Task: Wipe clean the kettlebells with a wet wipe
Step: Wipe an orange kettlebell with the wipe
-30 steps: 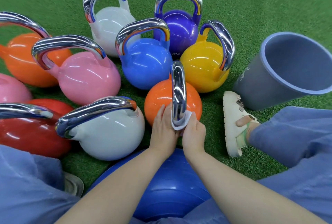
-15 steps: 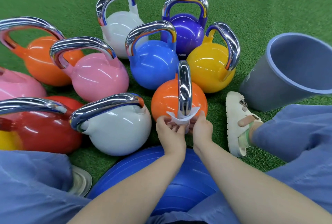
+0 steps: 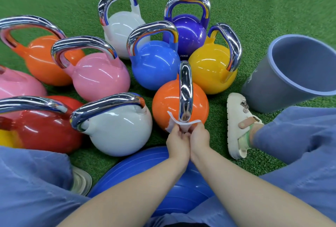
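An orange kettlebell (image 3: 169, 103) stands right in front of me, its chrome handle (image 3: 185, 90) seen edge-on. A white wet wipe (image 3: 174, 124) lies against the near foot of that handle, spread between both hands. My left hand (image 3: 177, 142) and my right hand (image 3: 199, 138) sit side by side below the handle, each pinching the wipe. Several more kettlebells ring it: blue (image 3: 154, 64), yellow (image 3: 209, 70), purple (image 3: 189, 32), pink (image 3: 100, 77), a white one (image 3: 118, 128) and a red one (image 3: 40, 128).
A grey-blue bucket (image 3: 269, 88) stands tilted at the right on green turf (image 3: 254, 4). My sandalled foot (image 3: 236, 123) rests beside it. A blue exercise ball (image 3: 154, 175) lies under my arms, between my blue-clad legs (image 3: 300, 144).
Both hands slid down from the middle of the handle to its near foot and drew together. The wipe went from wrapped round the handle to spread open between my fingers.
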{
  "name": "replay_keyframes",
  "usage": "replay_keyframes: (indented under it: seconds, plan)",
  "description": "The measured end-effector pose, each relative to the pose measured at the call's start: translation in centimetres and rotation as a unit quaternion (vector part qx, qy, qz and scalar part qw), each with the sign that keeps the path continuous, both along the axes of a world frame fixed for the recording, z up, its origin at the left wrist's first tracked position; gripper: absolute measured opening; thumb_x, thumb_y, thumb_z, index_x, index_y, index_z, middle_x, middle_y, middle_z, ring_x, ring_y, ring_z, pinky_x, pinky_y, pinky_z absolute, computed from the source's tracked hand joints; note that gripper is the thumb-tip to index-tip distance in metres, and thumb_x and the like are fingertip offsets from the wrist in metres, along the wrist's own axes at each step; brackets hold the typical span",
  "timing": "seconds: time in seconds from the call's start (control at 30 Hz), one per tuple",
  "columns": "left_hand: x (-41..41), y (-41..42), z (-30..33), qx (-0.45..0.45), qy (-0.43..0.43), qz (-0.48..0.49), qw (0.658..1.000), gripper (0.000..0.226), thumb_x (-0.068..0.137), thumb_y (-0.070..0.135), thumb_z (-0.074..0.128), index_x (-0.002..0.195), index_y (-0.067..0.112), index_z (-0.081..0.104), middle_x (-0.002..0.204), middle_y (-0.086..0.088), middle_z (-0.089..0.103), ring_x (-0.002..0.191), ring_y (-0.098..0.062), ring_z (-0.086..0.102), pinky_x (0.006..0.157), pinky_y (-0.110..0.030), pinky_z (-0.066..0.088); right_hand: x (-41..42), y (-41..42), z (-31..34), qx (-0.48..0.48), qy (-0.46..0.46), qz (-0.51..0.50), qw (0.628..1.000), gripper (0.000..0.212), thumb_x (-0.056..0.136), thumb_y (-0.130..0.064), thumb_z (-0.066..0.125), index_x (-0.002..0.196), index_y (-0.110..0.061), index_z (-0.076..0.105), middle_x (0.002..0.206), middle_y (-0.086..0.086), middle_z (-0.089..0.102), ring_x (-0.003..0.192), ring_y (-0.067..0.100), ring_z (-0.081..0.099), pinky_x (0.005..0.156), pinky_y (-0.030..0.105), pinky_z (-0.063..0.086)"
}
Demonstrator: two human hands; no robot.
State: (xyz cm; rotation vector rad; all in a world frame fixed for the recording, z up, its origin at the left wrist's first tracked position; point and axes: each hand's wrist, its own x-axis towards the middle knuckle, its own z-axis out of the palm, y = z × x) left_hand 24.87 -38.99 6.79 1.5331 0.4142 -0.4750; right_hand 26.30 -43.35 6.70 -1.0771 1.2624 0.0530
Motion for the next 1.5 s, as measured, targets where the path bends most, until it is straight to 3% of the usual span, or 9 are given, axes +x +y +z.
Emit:
replay_keyframes:
  seconds: [0.13, 0.33, 0.6, 0.7, 0.83, 0.97, 1.07, 1.33, 1.5]
  plan:
    - [1.5, 0.2, 0.4, 0.073, -0.060, -0.026, 0.995, 0.044, 0.084, -0.009, 0.040, 0.111, 0.017, 0.063, 0.098, 0.003, 0.066, 0.093, -0.013, 0.061, 0.084, -0.023, 0.049, 1.4, -1.3, 2.0, 0.148, -0.051, -0.109, 0.982, 0.038, 0.100, -0.022, 0.029, 0.082, -0.004, 0.058, 0.082, 0.015, 0.061, 0.070, 0.026, 0.058, 0.068, 0.036, 0.050]
    - [1.5, 1.9, 0.0, 0.151, -0.143, -0.146, 0.967, 0.050, 0.087, -0.010, 0.037, 0.128, 0.013, 0.053, 0.104, 0.002, 0.059, 0.095, -0.010, 0.054, 0.070, -0.005, 0.036, 2.2, -2.3, 2.2, 0.255, -0.061, -0.139, 0.955, 0.039, 0.097, -0.015, 0.025, 0.122, 0.000, 0.052, 0.115, 0.026, 0.058, 0.100, 0.040, 0.058, 0.090, 0.051, 0.047]
    - [0.0, 0.9, -0.1, 0.094, -0.067, -0.064, 0.991, 0.059, 0.089, -0.011, 0.031, 0.141, 0.017, 0.040, 0.117, -0.003, 0.059, 0.092, -0.003, 0.052, 0.069, 0.005, 0.036, 1.9, -2.9, 1.9, 0.315, -0.027, -0.133, 0.939, 0.043, 0.097, -0.021, 0.027, 0.128, -0.001, 0.050, 0.125, 0.026, 0.054, 0.108, 0.044, 0.055, 0.093, 0.058, 0.044]
    - [0.2, 0.0, 0.0, 0.036, -0.015, -0.005, 0.999, 0.055, 0.091, -0.006, 0.034, 0.138, 0.022, 0.043, 0.117, 0.001, 0.058, 0.103, -0.010, 0.053, 0.076, -0.005, 0.041, 2.2, -3.9, 2.6, 0.294, 0.003, -0.125, 0.948, 0.042, 0.098, -0.027, 0.027, 0.123, -0.004, 0.052, 0.119, 0.024, 0.055, 0.094, 0.043, 0.057, 0.073, 0.059, 0.045]
    - [-0.9, -1.9, 0.9, 0.008, 0.043, -0.007, 0.999, 0.041, 0.093, -0.005, 0.034, 0.129, 0.011, 0.046, 0.119, -0.007, 0.056, 0.107, -0.017, 0.053, 0.092, -0.023, 0.042, 3.1, -5.2, 3.1, 0.213, 0.021, -0.045, 0.976, 0.046, 0.098, -0.028, 0.025, 0.129, -0.005, 0.050, 0.130, 0.022, 0.052, 0.112, 0.039, 0.053, 0.068, 0.052, 0.046]
    - [-1.5, -2.4, 0.7, 0.015, 0.044, -0.002, 0.999, 0.041, 0.093, -0.001, 0.034, 0.126, 0.020, 0.046, 0.114, -0.008, 0.056, 0.080, -0.009, 0.048, 0.067, -0.017, 0.038, 3.3, -3.8, 3.0, 0.062, -0.036, 0.079, 0.994, 0.025, 0.098, -0.013, 0.030, 0.094, -0.010, 0.055, 0.096, 0.012, 0.057, 0.071, 0.019, 0.052, 0.060, 0.032, 0.046]
    - [-0.6, -2.0, 0.7, 0.023, 0.014, 0.039, 0.999, 0.036, 0.092, 0.001, 0.039, 0.119, 0.020, 0.055, 0.105, -0.006, 0.059, 0.083, -0.014, 0.052, 0.065, -0.020, 0.041, 2.9, -2.7, 2.7, -0.054, -0.033, 0.157, 0.986, 0.026, 0.097, -0.015, 0.035, 0.074, -0.019, 0.046, 0.076, 0.001, 0.050, 0.064, 0.012, 0.048, 0.056, 0.026, 0.040]
    - [0.7, 0.5, -0.3, 0.097, -0.085, -0.004, 0.992, 0.030, 0.083, 0.000, 0.057, 0.105, 0.019, 0.065, 0.097, 0.004, 0.067, 0.091, -0.012, 0.059, 0.067, -0.011, 0.041, 3.5, -3.0, 1.7, -0.145, -0.028, 0.210, 0.967, 0.030, 0.099, -0.035, 0.030, 0.102, -0.017, 0.054, 0.104, 0.009, 0.057, 0.097, 0.022, 0.052, 0.091, 0.037, 0.040]
    - [2.4, 1.4, 0.0, 0.106, -0.158, -0.090, 0.978, 0.028, 0.081, 0.004, 0.064, 0.106, 0.018, 0.064, 0.097, 0.005, 0.064, 0.091, -0.008, 0.057, 0.077, -0.017, 0.047, 4.3, -3.9, 2.2, -0.169, -0.035, 0.208, 0.963, 0.042, 0.100, -0.039, 0.027, 0.097, -0.010, 0.057, 0.100, 0.011, 0.065, 0.093, 0.026, 0.059, 0.093, 0.043, 0.046]
